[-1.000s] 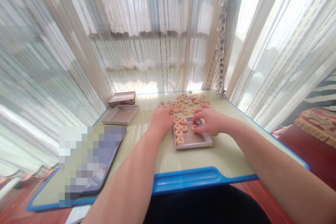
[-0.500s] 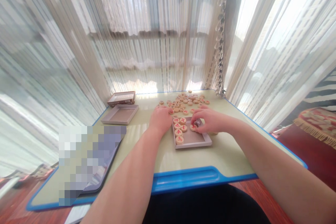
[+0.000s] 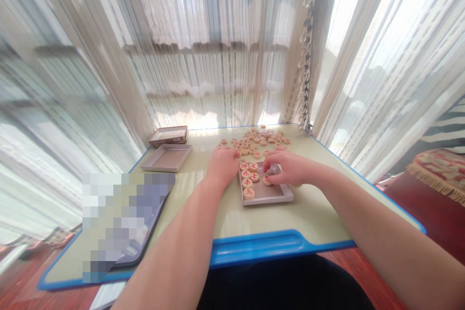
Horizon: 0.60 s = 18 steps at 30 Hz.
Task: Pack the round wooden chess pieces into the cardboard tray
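A shallow grey tray (image 3: 274,196) lies on the pale table (image 3: 308,213) in front of me, with several round wooden chess pieces (image 3: 248,179) marked in red lined up in its left part. My right hand (image 3: 288,167) curls over the tray's far right area, fingertips pinched on one wooden piece (image 3: 267,180) that rests on the tray floor. My left hand (image 3: 224,163) lies closed by the tray's far left corner, fingers curled at the table; what they hold is hidden.
Several loose wooden pieces (image 3: 256,140) are scattered at the table's far side. Two empty box halves (image 3: 167,157) sit at the far left, a blurred dark tablet-like object (image 3: 123,223) at the near left. Sheer curtains surround the table; a blue rim (image 3: 261,247) edges it.
My right hand has shifted slightly within the tray, drawing the pinched piece a little nearer. The left hand has stayed almost still.
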Available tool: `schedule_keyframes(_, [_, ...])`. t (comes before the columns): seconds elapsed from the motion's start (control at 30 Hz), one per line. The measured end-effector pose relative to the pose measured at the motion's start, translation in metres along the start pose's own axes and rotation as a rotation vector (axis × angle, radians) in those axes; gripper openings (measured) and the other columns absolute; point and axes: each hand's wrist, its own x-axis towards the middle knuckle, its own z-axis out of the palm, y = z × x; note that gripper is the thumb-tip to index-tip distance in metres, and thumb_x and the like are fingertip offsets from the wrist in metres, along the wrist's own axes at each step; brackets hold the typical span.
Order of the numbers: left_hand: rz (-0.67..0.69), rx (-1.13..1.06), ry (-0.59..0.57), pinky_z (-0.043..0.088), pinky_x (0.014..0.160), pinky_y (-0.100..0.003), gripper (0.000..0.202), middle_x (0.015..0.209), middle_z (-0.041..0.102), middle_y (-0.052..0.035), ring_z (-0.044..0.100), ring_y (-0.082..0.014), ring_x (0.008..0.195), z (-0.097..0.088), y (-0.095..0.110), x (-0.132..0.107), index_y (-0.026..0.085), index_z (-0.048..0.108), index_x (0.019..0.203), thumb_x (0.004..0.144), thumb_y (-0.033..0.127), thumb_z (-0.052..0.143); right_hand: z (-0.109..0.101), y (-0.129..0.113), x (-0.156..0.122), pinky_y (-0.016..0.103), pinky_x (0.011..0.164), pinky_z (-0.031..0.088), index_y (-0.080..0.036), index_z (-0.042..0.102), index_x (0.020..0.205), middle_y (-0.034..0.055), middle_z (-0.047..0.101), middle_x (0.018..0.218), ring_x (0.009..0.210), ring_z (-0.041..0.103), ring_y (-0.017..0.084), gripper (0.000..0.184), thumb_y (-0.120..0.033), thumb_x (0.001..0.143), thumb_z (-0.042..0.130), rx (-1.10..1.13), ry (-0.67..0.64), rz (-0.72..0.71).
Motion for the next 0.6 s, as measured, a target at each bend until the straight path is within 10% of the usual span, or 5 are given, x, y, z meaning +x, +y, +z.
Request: schedule_keyframes(0.6, [0.002,0.046,-0.014,0.039,0.094,-0.03,0.032,0.1,0.065,-0.0023,0.053,-0.0193,0.1,0.001,0.001,0.002,0.024,0.069,0.091,0.074,0.013,0.044,0.01,-0.009,0.001,0.027,0.065,0.039,-0.021,0.062,0.079,0.0013,0.058,0.072,0.072,0.051,0.016,0.015,-0.031,0.068,0.059,-0.025,0.157,-0.084])
